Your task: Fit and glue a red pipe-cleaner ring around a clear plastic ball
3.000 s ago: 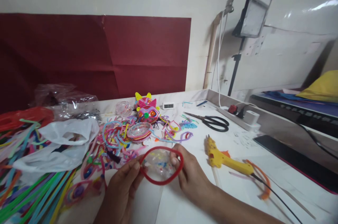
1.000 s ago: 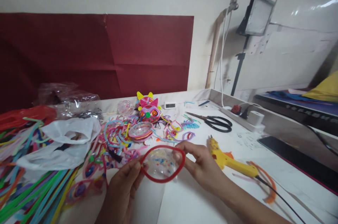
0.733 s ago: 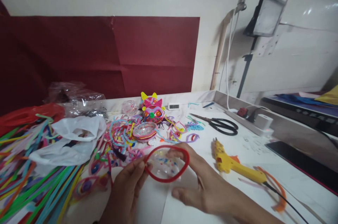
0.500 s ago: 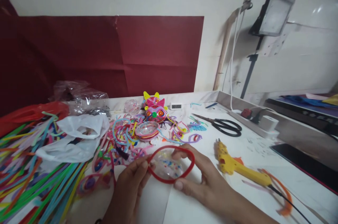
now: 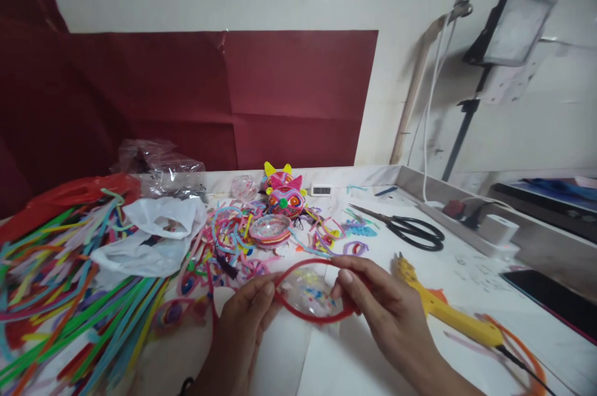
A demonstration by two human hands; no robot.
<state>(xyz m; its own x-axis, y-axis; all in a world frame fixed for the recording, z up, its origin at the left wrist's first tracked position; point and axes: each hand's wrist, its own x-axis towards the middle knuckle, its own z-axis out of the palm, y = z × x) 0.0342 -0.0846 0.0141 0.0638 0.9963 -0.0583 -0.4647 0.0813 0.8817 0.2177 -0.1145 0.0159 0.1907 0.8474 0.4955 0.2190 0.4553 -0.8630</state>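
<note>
In front of me is a shallow clear plastic dome (image 5: 310,298) with coloured specks, edged by a red pipe cleaner (image 5: 319,319) around its rim. My left hand (image 5: 249,312) pinches the left side of this rim between thumb and fingers. On the opposite side my right hand (image 5: 389,303) grips the rim, its thumb and fingers closed on the red edge. Beyond the hands lies a similar clear cup with a pink edge (image 5: 269,235). Behind it stands a decorated animal-face ornament (image 5: 285,200) in pink and yellow.
Bundles of coloured pipe cleaners (image 5: 116,315) cover the left, beside a white plastic bag (image 5: 149,256). To the right are black scissors (image 5: 410,228), a yellow glue gun (image 5: 459,318), a phone (image 5: 555,303) and a power strip (image 5: 485,240). A small digital clock (image 5: 321,189) stands at the back.
My right thumb has moved from the lower rim up to the right side. The dome is tilted slightly differently, and the whole scene sits further right in view.
</note>
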